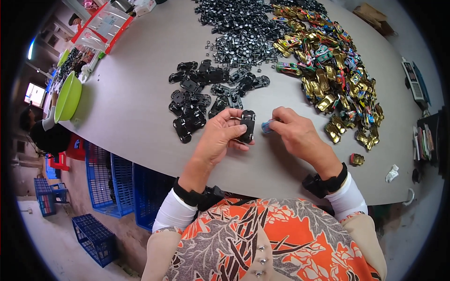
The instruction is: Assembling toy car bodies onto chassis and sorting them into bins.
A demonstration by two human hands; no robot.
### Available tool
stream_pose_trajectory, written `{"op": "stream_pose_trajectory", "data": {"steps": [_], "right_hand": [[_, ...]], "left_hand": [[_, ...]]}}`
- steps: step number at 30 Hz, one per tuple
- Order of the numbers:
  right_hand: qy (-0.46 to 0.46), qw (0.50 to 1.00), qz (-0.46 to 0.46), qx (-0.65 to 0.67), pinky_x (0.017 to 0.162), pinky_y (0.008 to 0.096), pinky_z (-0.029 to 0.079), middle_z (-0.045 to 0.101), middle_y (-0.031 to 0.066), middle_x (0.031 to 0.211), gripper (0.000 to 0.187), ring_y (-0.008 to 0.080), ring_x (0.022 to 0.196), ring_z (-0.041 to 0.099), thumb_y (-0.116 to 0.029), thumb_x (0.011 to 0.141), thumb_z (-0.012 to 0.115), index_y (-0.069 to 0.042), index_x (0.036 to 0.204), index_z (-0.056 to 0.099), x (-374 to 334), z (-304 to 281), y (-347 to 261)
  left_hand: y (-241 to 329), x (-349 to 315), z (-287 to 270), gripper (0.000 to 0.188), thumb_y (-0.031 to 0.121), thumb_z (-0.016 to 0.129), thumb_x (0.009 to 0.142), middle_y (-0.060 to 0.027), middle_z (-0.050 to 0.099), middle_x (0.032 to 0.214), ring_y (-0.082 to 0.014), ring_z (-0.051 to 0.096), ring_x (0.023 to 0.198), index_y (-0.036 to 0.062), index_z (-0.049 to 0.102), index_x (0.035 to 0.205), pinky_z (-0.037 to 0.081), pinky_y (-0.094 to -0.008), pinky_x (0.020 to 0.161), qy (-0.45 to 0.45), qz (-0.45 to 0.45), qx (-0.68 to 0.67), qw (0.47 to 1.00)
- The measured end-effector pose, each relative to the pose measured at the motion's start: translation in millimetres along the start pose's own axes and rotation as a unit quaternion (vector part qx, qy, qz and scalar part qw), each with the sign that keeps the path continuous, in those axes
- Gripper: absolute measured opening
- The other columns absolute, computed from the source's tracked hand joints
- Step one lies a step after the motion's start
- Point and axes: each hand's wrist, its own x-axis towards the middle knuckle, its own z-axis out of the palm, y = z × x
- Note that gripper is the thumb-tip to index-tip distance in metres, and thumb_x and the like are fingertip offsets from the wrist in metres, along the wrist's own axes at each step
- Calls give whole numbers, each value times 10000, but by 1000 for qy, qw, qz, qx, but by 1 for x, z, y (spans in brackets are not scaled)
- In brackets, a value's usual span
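Note:
My left hand (pixel 222 133) is closed round a black toy car chassis (pixel 248 125), thumb across its flat face and wheels showing at the corners. To the right of it, my right hand (pixel 296 131) pinches a small light-blue piece, likely a toy car body (pixel 267 126), mostly covered by the fingers. A small gap separates the two pieces. Just beyond my left hand lies a loose cluster of black chassis (pixel 190 100) with wheels. Past my right hand spreads a heap of gold and multicoloured toy car bodies (pixel 323 82).
Small black and silver wheel parts (pixel 239 42) are heaped at the far middle. One red-and-gold car body (pixel 356 159) and a crumpled white tissue (pixel 392 173) lie at right. A green basin (pixel 68 98) and red-edged bag (pixel 101 29) sit left; blue crates (pixel 110 178) stand below the table edge.

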Motion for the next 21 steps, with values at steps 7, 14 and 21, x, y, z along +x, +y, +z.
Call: {"op": "stream_pose_trajectory", "data": {"steps": [7,14,21], "right_hand": [[89,985,114,95,605,364,449,533,122,869,138,305,753,554,28,712,519,-30,822,578,-8,-2,12],[58,967,246,43,535,421,437,578,143,633,80,341,567,556,-113,757,582,-36,762,562,0,9,4],[38,999,-5,-37,629,358,451,524,75,791,147,272,758,514,-36,674,592,-66,817,569,15,5,4]], "left_hand": [[-11,-6,-9,357,31,561,794,-135,597,848,-237,637,678,37,425,1124,541,-285,519,29,-10,26,999],[-12,-15,2,331,77,512,848,-84,563,884,-179,590,768,41,428,1166,504,-290,662,44,23,49,998],[-18,-17,-6,353,109,517,867,-86,564,933,-191,571,921,30,435,1201,493,-318,748,-15,-19,-115,993]]}}
